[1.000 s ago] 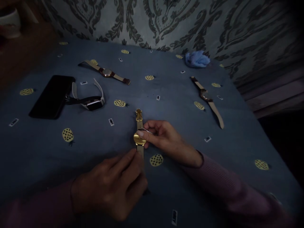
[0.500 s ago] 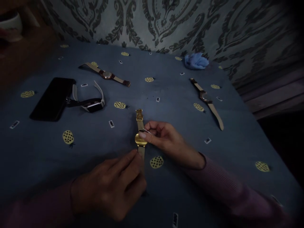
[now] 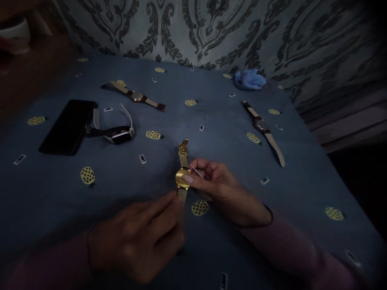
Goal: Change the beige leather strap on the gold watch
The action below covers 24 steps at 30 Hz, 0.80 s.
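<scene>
While pinching the gold watch (image 3: pixel 180 175) near the middle of the worktop (image 3: pixel 302 177) by its six-o'clock strap (image 3: pixel 182 194) with the left hand (image 3: pixel 142 237) and its case with the right hand (image 3: pixel 223 191), drawing the thin tool (image 3: pixel 197 171) off the twelve-o'clock strap (image 3: pixel 184 161) toward three o'clock, seemingly leaving that joint clear.

On the blue tabletop (image 3: pixel 226 141) lie a phone (image 3: pixel 68 129), three watches (image 3: pixel 121 137) (image 3: pixel 138 96) (image 3: pixel 260 124) and, near the far right corner, a blue bundle (image 3: pixel 250 79).
</scene>
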Available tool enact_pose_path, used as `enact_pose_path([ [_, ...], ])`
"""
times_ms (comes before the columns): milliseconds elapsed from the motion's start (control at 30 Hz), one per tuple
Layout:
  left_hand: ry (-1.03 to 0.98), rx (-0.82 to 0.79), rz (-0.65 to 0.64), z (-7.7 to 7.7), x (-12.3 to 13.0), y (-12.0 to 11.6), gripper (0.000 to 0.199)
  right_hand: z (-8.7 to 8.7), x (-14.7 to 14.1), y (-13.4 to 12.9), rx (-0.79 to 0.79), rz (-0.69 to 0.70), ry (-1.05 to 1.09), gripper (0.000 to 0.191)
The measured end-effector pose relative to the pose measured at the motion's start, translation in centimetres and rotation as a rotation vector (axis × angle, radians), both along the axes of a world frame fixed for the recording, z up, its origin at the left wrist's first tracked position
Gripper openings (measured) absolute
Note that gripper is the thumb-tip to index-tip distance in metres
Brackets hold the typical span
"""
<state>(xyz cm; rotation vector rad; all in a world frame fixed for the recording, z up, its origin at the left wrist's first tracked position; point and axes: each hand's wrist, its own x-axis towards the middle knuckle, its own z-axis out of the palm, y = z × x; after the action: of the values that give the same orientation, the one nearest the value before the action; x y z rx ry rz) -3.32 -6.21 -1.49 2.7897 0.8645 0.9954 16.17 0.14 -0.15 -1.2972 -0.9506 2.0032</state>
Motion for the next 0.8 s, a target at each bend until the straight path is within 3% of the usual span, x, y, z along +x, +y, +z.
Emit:
enact_pose_path([
  [600, 0.039, -0.111, -0.177, 1.4, -1.2, 2.0, 0.041, -0.8, -0.4, -1.1, 0.142, -0.052, -0.004, 0.030],
  [800, 0.065, -0.089, -0.187, 1.9, -1.7, 2.6, 0.038, -0.7, -0.3, -1.9, 0.016, -0.109, -0.013, 0.037],
])
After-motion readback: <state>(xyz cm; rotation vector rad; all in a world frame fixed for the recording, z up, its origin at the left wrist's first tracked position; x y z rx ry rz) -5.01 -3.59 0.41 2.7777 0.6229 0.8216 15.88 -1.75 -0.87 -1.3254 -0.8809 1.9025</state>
